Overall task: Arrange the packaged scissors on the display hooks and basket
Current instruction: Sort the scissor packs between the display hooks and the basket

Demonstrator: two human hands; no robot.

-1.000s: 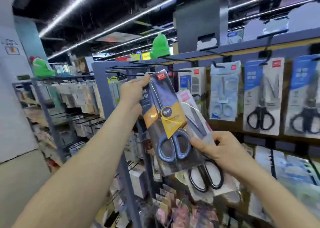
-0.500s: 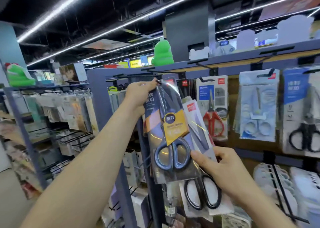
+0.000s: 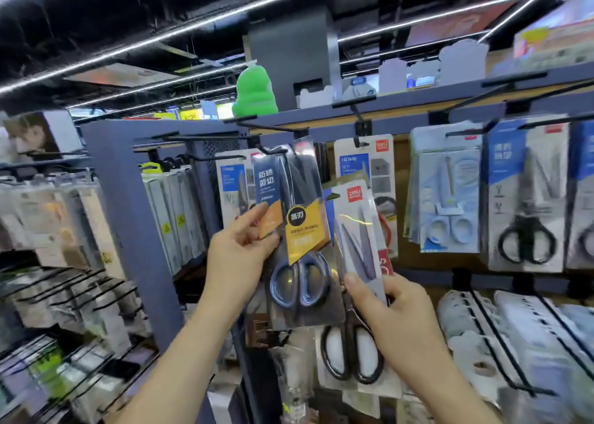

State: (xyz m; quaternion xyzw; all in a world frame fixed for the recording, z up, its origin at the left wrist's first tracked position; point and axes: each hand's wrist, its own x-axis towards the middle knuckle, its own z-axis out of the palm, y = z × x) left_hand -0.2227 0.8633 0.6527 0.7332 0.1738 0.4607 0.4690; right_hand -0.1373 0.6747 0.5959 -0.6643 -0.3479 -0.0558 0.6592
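Obs.: Blue-handled scissors pack (image 3: pixel 299 230) is held up in front of the peg wall, long axis near upright, handles down, header card at top. The left hand (image 3: pixel 239 259) pinches the pack's left edge at about mid-height, thumb and fingers closed on the card.

The pack's top edge is level with the black display hook (image 3: pixel 273 149), whose tip crosses just in front of the header. Whether the hang-hole is already threaded onto the tip cannot be told; the hole itself is not made out.

The right hand (image 3: pixel 398 314) grips a second item, the black-handled scissors pack (image 3: pixel 356 217), thumb on the front near the blade pivot. This pack is held lower and to the right, tilted, partly behind the first, well below hook level.

Judgement: the coming move turns on header against hook. The hook lies above the left hand, which is the nearer one. The pack would need to be kept upright and pushed back along the hook's axis.

No basket is identified.
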